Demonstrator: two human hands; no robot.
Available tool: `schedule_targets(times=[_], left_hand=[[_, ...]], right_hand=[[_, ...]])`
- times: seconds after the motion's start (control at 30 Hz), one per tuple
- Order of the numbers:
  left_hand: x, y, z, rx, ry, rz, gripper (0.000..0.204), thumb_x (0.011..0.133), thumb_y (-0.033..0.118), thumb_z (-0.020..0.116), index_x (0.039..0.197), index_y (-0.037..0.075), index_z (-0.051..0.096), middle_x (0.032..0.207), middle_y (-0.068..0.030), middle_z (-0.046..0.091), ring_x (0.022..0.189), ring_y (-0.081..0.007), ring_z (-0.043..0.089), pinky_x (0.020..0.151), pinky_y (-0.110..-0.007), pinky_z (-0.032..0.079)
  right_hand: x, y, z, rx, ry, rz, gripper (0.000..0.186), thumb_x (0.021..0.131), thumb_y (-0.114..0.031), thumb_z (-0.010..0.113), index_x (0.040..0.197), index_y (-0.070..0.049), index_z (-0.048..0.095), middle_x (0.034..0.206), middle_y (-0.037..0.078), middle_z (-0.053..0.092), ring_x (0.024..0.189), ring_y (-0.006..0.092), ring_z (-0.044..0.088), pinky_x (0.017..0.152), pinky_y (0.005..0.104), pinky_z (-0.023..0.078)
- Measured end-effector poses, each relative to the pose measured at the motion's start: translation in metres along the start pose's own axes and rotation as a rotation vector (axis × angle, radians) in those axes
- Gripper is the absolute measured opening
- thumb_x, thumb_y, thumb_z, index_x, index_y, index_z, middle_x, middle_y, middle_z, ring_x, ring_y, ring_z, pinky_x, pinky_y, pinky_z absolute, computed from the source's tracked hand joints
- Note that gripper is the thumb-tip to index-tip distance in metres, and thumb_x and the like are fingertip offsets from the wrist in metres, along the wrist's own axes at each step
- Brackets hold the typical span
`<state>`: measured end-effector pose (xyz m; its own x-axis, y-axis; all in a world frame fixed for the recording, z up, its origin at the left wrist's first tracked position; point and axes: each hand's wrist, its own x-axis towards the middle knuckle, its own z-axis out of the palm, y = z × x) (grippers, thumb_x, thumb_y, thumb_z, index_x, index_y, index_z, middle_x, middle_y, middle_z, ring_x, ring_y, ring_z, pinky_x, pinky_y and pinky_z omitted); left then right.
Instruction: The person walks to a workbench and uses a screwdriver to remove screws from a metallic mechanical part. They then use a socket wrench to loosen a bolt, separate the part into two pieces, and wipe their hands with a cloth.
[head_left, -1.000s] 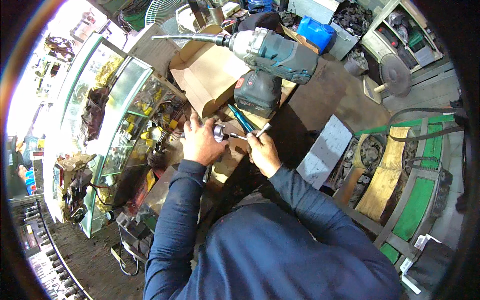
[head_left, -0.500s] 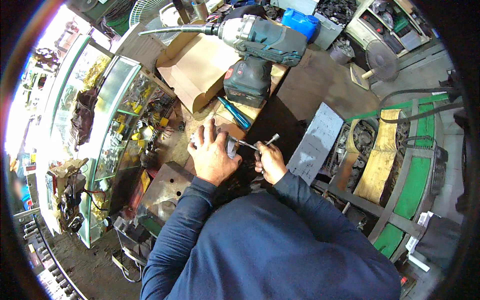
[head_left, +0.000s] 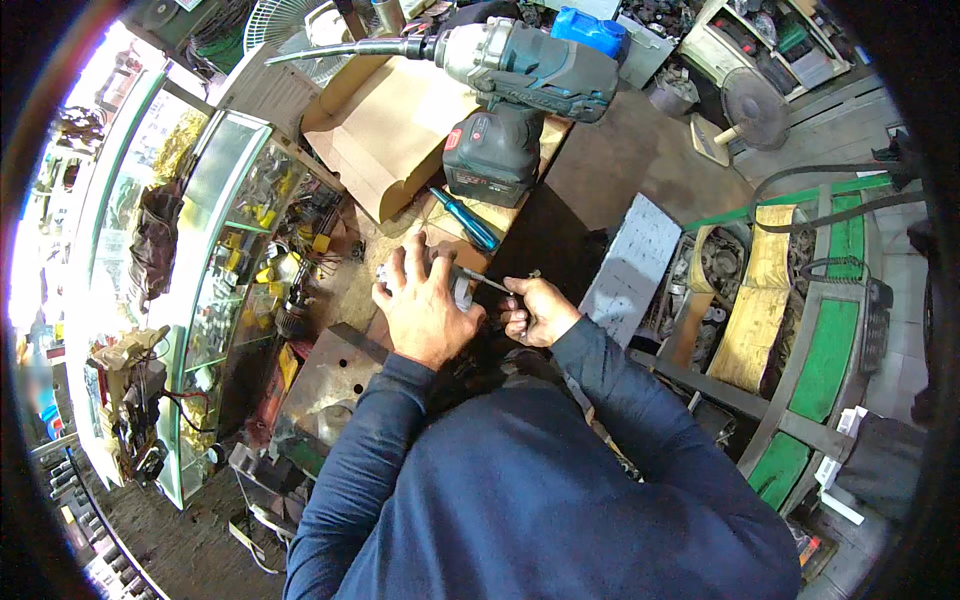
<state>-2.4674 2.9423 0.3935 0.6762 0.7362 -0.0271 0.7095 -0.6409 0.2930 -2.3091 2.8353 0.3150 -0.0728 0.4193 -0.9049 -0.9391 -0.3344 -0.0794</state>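
My left hand [head_left: 428,312] is wrapped over a silvery metal part [head_left: 462,292] at the edge of the wooden bench, mostly covering it. My right hand [head_left: 542,314], just right of it, is closed on a slim metal tool [head_left: 492,281] whose shaft reaches toward that part; the fingers hide much of its handle, and whether the tip is seated I cannot tell. A teal-handled screwdriver [head_left: 463,220] lies above my hands. Farther back, a large cordless power driver [head_left: 535,75] with a long bit stands upright on its battery beside an open cardboard box [head_left: 355,145].
Glass cases of small parts [head_left: 200,310] stand at the left. A metal plate with holes [head_left: 325,390] is left of my forearm. At the right are a pale board [head_left: 630,265] and a green-framed bin of parts [head_left: 830,355]. Fans and clutter sit at the back.
Both hands appear lower and further right than a second ago. My right hand has turned, so the tool's crosswise end shows less, and its shaft now meets or nears the held part.
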Motion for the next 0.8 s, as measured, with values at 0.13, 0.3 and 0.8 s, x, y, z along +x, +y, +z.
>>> schedule_targets(times=[0.13, 0.3, 0.8], left_hand=[[0.000, 0.001, 0.001, 0.013, 0.001, -0.004, 0.086, 0.063, 0.037, 0.088, 0.142, 0.018, 0.061, 0.165, -0.0158, 0.041, 0.150, -0.0424, 0.036, 0.108, -0.072, 0.035], [0.001, -0.001, -0.003, 0.026, -0.005, 0.018, 0.083, 0.071, 0.043, 0.086, 0.146, 0.019, 0.058, 0.164, -0.0166, 0.041, 0.149, -0.0434, 0.039, 0.107, -0.072, 0.037], [0.064, -0.078, 0.021, -0.247, -0.163, -0.106, 0.048, 0.096, 0.047, 0.068, 0.117, 0.005, 0.078, 0.110, -0.0282, 0.076, 0.107, -0.0435, 0.073, 0.097, -0.049, 0.057]], right_hand=[[-0.003, 0.009, 0.005, -0.161, 0.020, -0.210, 0.026, 0.108, -0.027, 0.059, 0.089, -0.015, 0.047, 0.067, -0.001, 0.040, 0.050, 0.0115, 0.036, 0.046, 0.0307, 0.030], [-0.003, 0.011, 0.008, -0.133, 0.078, -0.234, 0.024, 0.107, -0.028, 0.061, 0.092, -0.015, 0.048, 0.068, 0.000, 0.039, 0.050, 0.0118, 0.036, 0.046, 0.0299, 0.029], [0.022, -0.009, 0.016, -0.447, 0.170, -0.407, 0.016, 0.104, -0.028, 0.064, 0.103, -0.013, 0.067, 0.082, 0.002, 0.061, 0.064, 0.0177, 0.056, 0.057, 0.0386, 0.050]])
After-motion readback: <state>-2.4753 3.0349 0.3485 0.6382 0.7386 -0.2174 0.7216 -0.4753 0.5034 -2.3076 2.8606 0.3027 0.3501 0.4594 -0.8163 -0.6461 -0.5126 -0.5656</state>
